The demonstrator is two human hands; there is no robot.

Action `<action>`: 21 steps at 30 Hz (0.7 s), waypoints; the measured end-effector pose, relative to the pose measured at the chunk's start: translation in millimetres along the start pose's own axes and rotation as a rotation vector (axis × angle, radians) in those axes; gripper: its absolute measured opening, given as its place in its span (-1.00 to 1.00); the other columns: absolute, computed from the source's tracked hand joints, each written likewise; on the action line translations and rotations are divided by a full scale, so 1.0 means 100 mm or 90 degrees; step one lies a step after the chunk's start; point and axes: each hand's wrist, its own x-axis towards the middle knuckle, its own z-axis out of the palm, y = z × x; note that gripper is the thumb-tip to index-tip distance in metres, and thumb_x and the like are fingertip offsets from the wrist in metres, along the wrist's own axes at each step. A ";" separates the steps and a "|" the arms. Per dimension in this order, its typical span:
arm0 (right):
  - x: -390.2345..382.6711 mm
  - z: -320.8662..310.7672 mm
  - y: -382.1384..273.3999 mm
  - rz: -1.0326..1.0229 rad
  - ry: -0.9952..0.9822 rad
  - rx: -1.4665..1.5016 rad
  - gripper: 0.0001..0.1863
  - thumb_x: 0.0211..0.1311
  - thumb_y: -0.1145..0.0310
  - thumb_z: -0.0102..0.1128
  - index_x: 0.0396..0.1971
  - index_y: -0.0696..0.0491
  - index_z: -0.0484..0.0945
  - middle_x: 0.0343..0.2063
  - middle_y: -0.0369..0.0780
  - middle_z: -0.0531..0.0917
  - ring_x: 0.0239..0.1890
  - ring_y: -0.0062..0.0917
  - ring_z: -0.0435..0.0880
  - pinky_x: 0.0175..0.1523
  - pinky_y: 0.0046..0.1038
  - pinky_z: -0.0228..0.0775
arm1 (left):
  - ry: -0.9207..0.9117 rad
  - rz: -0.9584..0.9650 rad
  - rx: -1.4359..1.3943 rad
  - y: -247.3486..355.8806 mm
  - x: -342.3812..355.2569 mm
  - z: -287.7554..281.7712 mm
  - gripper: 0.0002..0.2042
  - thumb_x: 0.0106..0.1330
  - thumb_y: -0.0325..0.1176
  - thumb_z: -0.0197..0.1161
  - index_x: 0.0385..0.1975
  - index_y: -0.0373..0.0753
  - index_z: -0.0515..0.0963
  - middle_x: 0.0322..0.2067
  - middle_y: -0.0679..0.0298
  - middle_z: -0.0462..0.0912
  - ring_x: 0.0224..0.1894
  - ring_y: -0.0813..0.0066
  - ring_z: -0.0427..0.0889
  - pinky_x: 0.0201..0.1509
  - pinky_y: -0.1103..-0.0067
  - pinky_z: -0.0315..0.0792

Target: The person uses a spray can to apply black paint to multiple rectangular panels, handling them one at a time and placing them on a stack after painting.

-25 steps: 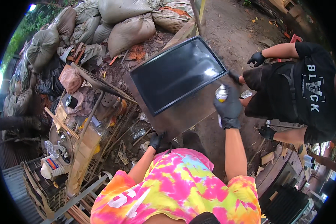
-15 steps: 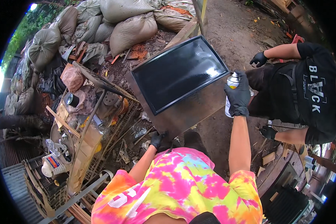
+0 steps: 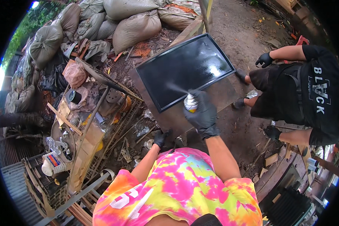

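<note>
My right hand (image 3: 204, 115), in a black glove, grips a spray can (image 3: 191, 103) held over the near edge of a black framed panel (image 3: 184, 69). A thin mist leaves the can toward the panel's glossy face. The panel lies tilted on a brown board (image 3: 177, 118) on the dirt. My left hand (image 3: 161, 138), also black-gloved, rests low near the board's near corner, fingers curled against my knee; whether it holds anything is unclear.
A person in a black shirt (image 3: 316, 90) and black gloves crouches at the right, one hand (image 3: 265, 59) near the panel's far corner. Filled sacks (image 3: 135, 28) pile up behind. A cluttered cart with scrap, tins and wire mesh (image 3: 79, 128) stands at left.
My right hand has swung the can from the panel's right edge leftward and nearer, to over its near edge, and spray now shows.
</note>
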 end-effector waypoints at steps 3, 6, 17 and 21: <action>-0.11 0.09 -0.13 0.000 -0.078 0.011 -0.40 -0.04 0.33 0.46 0.11 -0.22 0.54 -0.06 -0.27 0.61 -0.12 -0.23 0.73 -0.10 -0.21 0.63 | -0.015 -0.005 0.023 -0.04 0.02 -0.01 -0.61 0.38 -0.24 0.36 0.12 -0.33 0.69 0.01 0.14 0.79 0.00 0.39 0.74 0.11 0.42 0.56; -0.15 0.09 -0.11 -0.016 -0.089 0.012 -0.39 -0.04 0.32 0.45 0.12 -0.24 0.54 -0.03 -0.28 0.60 -0.11 -0.25 0.73 -0.11 -0.21 0.63 | -0.042 0.040 -0.037 -0.08 0.07 -0.04 -0.57 0.38 -0.20 0.36 0.14 -0.35 0.67 0.02 0.15 0.78 0.01 0.40 0.72 0.12 0.42 0.55; 0.36 -0.63 0.94 0.107 0.070 -0.109 -0.43 0.02 0.29 0.44 0.12 -0.18 0.54 -0.08 -0.20 0.65 -0.08 -0.19 0.74 -0.05 -0.17 0.60 | -0.007 0.056 0.112 -0.36 0.25 -0.16 -0.40 0.35 0.02 0.37 0.19 -0.37 0.63 0.10 0.02 0.75 0.14 0.20 0.71 0.20 0.34 0.50; 0.59 -0.93 1.18 0.099 0.156 -0.215 -0.40 0.00 0.36 0.46 0.13 -0.06 0.54 -0.01 -0.14 0.66 0.06 -0.22 0.70 0.12 -0.25 0.55 | -0.022 0.032 0.072 -0.39 0.26 -0.20 -0.40 0.37 0.00 0.37 0.23 -0.36 0.60 0.14 0.04 0.73 0.18 0.22 0.68 0.25 0.37 0.48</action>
